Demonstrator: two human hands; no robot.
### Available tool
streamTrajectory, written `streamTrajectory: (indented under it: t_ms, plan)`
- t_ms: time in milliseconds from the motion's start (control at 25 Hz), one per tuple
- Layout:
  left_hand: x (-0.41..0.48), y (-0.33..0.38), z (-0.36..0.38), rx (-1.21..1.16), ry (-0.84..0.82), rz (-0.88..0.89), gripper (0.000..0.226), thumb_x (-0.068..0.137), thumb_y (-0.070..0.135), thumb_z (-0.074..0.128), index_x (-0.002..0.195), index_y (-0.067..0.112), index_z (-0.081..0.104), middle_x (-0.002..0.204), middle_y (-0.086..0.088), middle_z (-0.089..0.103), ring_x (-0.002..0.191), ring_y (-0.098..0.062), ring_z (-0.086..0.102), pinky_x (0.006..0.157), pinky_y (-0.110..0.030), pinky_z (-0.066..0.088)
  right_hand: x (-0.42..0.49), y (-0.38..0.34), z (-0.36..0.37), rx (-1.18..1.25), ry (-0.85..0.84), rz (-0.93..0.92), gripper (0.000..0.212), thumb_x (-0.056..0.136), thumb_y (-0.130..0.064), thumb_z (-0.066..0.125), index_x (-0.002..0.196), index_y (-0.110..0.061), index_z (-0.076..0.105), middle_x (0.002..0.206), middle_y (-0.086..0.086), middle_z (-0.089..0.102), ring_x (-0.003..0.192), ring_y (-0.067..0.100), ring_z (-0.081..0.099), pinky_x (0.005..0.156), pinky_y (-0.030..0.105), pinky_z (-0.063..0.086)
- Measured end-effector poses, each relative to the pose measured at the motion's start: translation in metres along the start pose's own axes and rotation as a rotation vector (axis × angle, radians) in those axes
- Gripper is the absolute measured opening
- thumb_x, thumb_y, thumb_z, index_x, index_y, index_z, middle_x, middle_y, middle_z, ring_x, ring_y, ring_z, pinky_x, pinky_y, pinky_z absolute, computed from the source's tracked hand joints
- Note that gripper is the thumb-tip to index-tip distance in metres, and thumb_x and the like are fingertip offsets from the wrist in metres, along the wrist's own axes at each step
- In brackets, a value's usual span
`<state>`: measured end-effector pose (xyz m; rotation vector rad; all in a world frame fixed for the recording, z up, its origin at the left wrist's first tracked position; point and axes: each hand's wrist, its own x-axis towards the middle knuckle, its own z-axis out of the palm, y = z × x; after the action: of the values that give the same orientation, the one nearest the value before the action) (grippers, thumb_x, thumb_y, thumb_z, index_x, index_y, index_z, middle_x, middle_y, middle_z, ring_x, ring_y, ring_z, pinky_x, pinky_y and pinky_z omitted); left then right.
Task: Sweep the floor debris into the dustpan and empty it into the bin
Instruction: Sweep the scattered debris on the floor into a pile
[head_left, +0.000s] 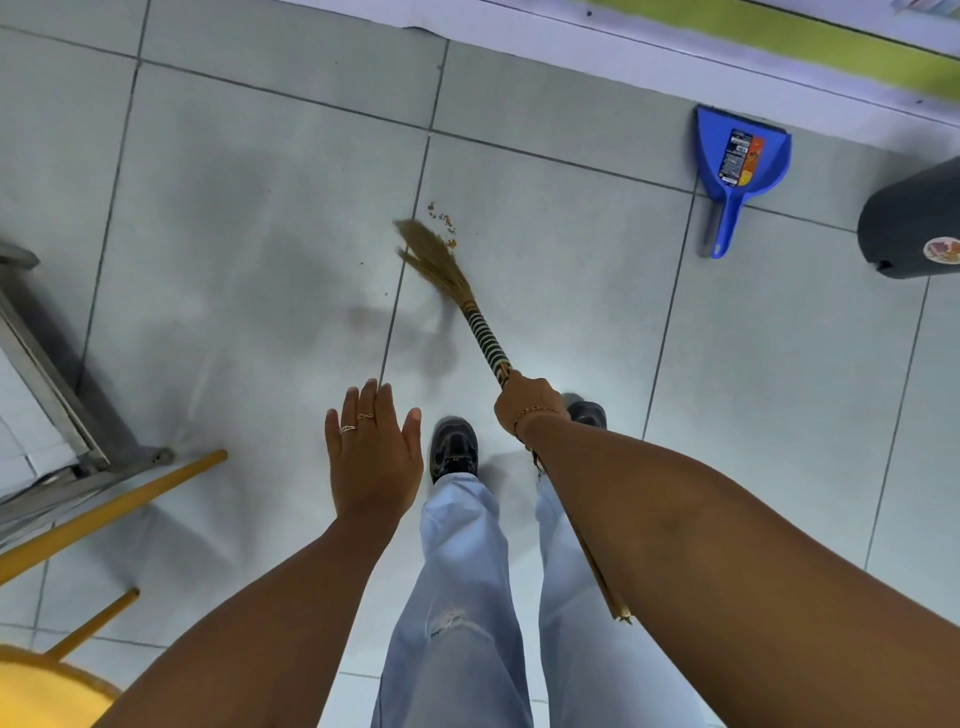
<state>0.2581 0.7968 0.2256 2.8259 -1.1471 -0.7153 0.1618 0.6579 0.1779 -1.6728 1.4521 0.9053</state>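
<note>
My right hand (527, 402) grips the striped black-and-white handle of a straw broom (441, 267). The broom's bristles touch the pale tiled floor just left of a small scatter of brown crumbs (444, 223). A blue dustpan (740, 161) lies flat on the floor at the upper right, handle pointing toward me, well apart from the crumbs. A dark grey bin (914, 223) sits at the right edge, partly cut off. My left hand (371, 452) hovers flat, fingers spread, holding nothing.
A metal-framed rack (67, 415) stands at the left. Yellow chair legs (119, 501) and a yellow seat (41, 696) fill the lower left corner. A white and green wall base (779, 36) runs along the top. My own feet (454, 449) stand below the broom.
</note>
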Motion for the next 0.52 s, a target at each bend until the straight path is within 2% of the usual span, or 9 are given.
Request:
streamTrajectory:
  t_ms: [160, 320, 400, 520]
  plan:
    - [-0.012, 0.013, -0.003, -0.004, 0.019, 0.017, 0.059, 0.091, 0.039, 0.026, 0.122, -0.003, 0.053, 0.127, -0.023, 0.058, 0.124, -0.039, 0.049, 0.104, -0.053, 0.034, -0.019, 0.024, -0.004, -0.083, 0.039, -0.130, 0.050, 0.097, -0.019, 0.031, 0.147, -0.017, 0.025, 0.114, 0.020, 0.062, 0.104, 0.037, 0.061, 0.072, 0.038, 0.042]
    - [-0.019, 0.028, -0.005, -0.081, 0.075, -0.077, 0.057, 0.092, 0.037, 0.026, 0.128, -0.003, 0.047, 0.132, -0.023, 0.053, 0.127, -0.038, 0.046, 0.107, -0.052, 0.032, -0.044, 0.037, 0.011, -0.185, 0.000, -0.277, 0.057, 0.098, -0.019, 0.029, 0.152, -0.025, 0.011, 0.108, 0.022, 0.065, 0.098, 0.038, 0.064, 0.070, 0.037, 0.042]
    - [-0.017, 0.029, -0.006, -0.119, 0.093, -0.152, 0.056, 0.093, 0.037, 0.026, 0.130, -0.002, 0.044, 0.135, -0.023, 0.051, 0.129, -0.038, 0.043, 0.108, -0.052, 0.029, -0.046, 0.033, 0.018, -0.246, -0.083, -0.327, 0.056, 0.098, -0.019, 0.031, 0.151, -0.024, 0.015, 0.110, 0.021, 0.064, 0.100, 0.038, 0.063, 0.072, 0.038, 0.044]
    - [-0.014, 0.022, -0.004, -0.101, 0.088, -0.181, 0.057, 0.093, 0.038, 0.025, 0.129, -0.002, 0.044, 0.133, -0.023, 0.052, 0.128, -0.039, 0.043, 0.108, -0.054, 0.030, -0.038, 0.019, 0.020, -0.308, -0.181, -0.293, 0.047, 0.097, -0.020, 0.034, 0.144, -0.014, 0.032, 0.120, 0.017, 0.061, 0.109, 0.036, 0.060, 0.082, 0.040, 0.047]
